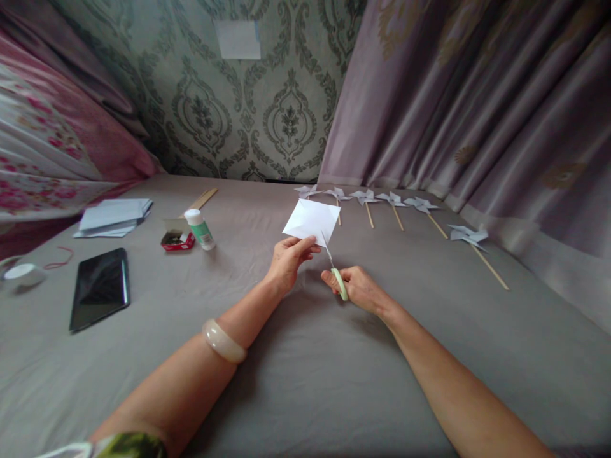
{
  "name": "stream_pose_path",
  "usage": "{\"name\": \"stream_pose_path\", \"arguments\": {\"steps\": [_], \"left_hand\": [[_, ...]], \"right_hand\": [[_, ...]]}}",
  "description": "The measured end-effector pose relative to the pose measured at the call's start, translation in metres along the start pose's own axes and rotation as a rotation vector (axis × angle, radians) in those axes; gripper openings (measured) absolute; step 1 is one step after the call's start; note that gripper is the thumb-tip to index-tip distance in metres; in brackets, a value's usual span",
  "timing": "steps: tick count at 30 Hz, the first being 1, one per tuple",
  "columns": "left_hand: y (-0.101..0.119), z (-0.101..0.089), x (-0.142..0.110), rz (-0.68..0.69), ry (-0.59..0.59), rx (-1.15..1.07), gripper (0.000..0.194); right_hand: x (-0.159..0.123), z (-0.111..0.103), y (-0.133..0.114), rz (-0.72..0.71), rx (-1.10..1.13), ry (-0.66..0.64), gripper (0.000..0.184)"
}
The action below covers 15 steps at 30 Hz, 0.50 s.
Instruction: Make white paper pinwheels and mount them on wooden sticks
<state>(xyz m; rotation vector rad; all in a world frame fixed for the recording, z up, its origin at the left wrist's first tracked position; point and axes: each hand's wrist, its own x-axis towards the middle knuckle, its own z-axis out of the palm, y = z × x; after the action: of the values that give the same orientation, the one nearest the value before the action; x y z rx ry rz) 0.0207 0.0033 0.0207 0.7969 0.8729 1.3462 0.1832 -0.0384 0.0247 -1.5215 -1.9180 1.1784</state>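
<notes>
Left hand (287, 259) pinched paper (309, 219), right hand (359, 287) gripped scissors (340, 284), above grey cloth (305, 381); patterned wallpaper (248, 95) behind, purple curtain (439, 95) upper right!

No readable text, brand, number or sign.
To the left of the left hand's (286, 261) fingers (305, 244), and well apart from them, a white-capped tube (200, 230) carries a green and white label (204, 235), its print too small and blurred to read. Farther left of the fingers, just beside the tube, a small open red box (178, 243) shows pale marks on its side, also too blurred to tell as letters or numbers.
</notes>
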Motion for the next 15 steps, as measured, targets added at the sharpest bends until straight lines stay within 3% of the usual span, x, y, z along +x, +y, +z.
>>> {"name": "stream_pose_path", "arguments": {"steps": [15], "left_hand": [[-0.0009, -0.001, 0.0025, 0.027, 0.012, 0.009, 0.024]], "right_hand": [[-0.0004, 0.0011, -0.0023, -0.007, -0.045, 0.073, 0.059]]}}
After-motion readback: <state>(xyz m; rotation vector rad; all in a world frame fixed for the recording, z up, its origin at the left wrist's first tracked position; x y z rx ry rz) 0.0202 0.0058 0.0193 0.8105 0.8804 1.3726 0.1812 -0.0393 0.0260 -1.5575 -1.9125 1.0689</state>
